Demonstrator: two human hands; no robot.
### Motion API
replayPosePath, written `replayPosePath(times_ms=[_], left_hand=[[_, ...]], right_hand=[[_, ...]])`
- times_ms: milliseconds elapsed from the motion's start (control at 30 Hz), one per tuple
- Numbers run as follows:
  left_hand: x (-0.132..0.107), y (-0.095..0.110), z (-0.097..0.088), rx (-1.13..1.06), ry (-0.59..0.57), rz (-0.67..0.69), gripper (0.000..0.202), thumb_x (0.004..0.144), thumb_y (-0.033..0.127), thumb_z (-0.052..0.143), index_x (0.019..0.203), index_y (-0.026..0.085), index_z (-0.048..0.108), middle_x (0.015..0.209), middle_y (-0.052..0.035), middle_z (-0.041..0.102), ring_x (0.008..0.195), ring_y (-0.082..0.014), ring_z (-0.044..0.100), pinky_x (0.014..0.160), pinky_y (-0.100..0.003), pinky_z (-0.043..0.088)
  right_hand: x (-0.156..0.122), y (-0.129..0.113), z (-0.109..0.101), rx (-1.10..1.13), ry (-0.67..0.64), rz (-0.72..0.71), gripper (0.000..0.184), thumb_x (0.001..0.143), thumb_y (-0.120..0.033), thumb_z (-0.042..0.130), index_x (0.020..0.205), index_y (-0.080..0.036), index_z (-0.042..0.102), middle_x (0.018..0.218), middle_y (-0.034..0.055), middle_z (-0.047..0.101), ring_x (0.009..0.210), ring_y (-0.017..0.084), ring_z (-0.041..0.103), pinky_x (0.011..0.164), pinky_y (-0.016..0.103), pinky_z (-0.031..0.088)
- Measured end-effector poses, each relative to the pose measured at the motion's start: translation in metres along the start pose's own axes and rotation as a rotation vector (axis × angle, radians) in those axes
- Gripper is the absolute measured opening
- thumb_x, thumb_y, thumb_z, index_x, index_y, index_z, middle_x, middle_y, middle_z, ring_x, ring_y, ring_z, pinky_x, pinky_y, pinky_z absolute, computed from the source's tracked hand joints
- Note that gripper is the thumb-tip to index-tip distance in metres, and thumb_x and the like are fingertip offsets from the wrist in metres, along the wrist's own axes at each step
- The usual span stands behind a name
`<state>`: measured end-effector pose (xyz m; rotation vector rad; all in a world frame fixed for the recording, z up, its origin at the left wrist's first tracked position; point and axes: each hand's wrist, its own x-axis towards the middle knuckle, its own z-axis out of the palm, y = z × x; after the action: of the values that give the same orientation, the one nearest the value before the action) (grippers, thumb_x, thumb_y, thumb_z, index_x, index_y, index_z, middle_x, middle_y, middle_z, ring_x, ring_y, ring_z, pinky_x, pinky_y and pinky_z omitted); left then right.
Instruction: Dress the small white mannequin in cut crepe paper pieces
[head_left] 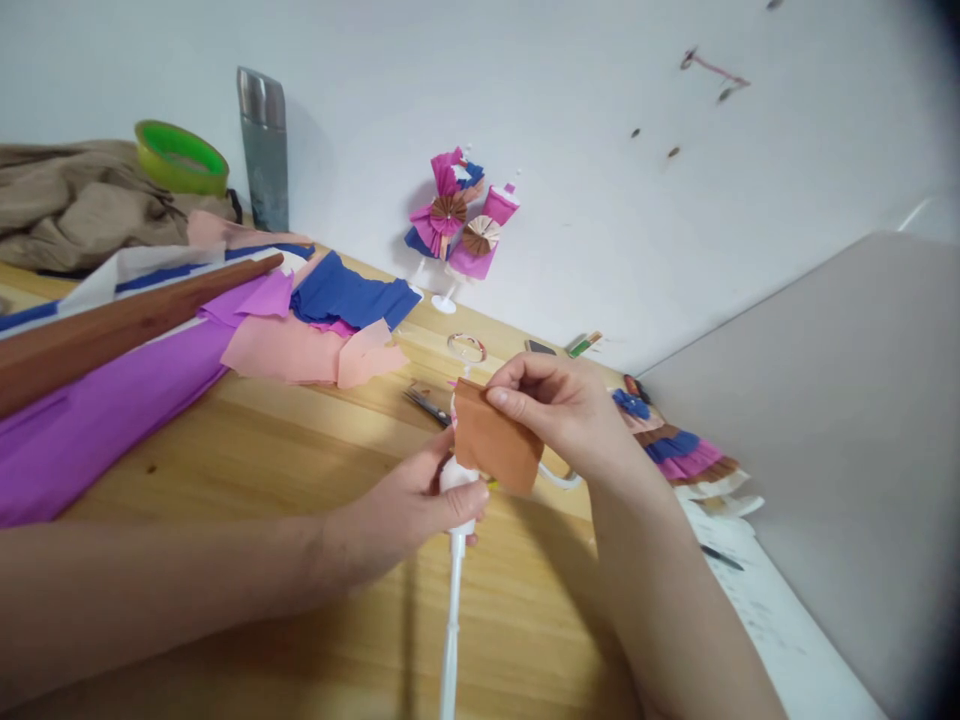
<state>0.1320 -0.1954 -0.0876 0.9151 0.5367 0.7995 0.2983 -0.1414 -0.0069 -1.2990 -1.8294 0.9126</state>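
Note:
My left hand (427,495) is wrapped round a small white dress form (459,490), whose thin white pole runs down toward the bottom of the view. Against the upper part of the form lies a piece of brown crepe paper (495,440), which covers most of it. With thumb and forefinger, my right hand (544,400) pinches the paper's top edge. A pair of scissors (427,404) lies on the table just beyond my left fingers, partly hidden. Behind my right wrist part of a white ring (561,478) shows.
Two small decorated dress forms (450,215) stand by the wall. At left lie purple crepe paper (127,410), a brown roll (142,325), blue paper (349,292) and peach paper (300,350). Behind are a tape roll (182,160) and a flask (266,160). A layered paper dress (686,450) lies right.

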Motion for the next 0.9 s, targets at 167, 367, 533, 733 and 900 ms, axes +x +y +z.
replayPosePath(times_ms=[167,367,533,733,900], left_hand=[[0.001,0.005,-0.002,0.115,0.033,-0.001,0.046,0.076,0.031,0.071,0.117,0.021,0.054,0.079,0.0033,0.054,0.072,-0.0128,0.055,0.069,-0.027,0.048],[0.001,0.009,0.002,0.149,0.073,-0.047,0.033,0.07,0.032,0.07,0.096,0.02,0.053,0.071,0.004,0.054,0.062,-0.0125,0.055,0.06,-0.025,0.045],[-0.002,0.007,0.001,0.211,0.119,0.011,0.022,0.073,0.033,0.069,0.083,0.02,0.055,0.071,0.004,0.051,0.064,-0.0106,0.048,0.062,-0.025,0.041],[0.0,0.003,0.004,-0.049,0.143,-0.052,0.043,0.082,0.063,0.056,0.08,0.02,0.052,0.067,0.0007,0.052,0.063,-0.0145,0.046,0.059,-0.028,0.038],[0.002,-0.001,0.006,-0.123,0.183,-0.076,0.045,0.08,0.064,0.06,0.088,0.019,0.055,0.064,0.0016,0.05,0.059,-0.0138,0.045,0.058,-0.028,0.037]], right_hand=[[0.001,0.001,0.008,0.009,0.004,-0.059,0.023,0.071,-0.036,0.07,0.065,-0.017,0.059,0.06,-0.0009,0.056,0.055,0.01,0.048,0.051,0.024,0.037],[-0.003,0.001,0.018,-0.026,-0.009,-0.097,0.019,0.077,-0.033,0.065,0.068,-0.018,0.058,0.062,-0.0015,0.054,0.056,0.011,0.048,0.054,0.025,0.039],[-0.004,0.001,0.021,-0.036,-0.02,-0.077,0.017,0.079,-0.032,0.064,0.071,-0.018,0.059,0.063,-0.0012,0.053,0.058,0.012,0.047,0.054,0.025,0.038],[-0.004,0.002,0.023,-0.104,-0.011,-0.092,0.015,0.079,-0.031,0.063,0.071,-0.019,0.059,0.063,-0.0011,0.052,0.059,0.012,0.046,0.055,0.026,0.036],[-0.003,0.006,0.021,-0.116,-0.003,-0.084,0.015,0.079,-0.03,0.063,0.072,-0.018,0.058,0.066,-0.0008,0.054,0.059,0.012,0.046,0.055,0.027,0.036]])
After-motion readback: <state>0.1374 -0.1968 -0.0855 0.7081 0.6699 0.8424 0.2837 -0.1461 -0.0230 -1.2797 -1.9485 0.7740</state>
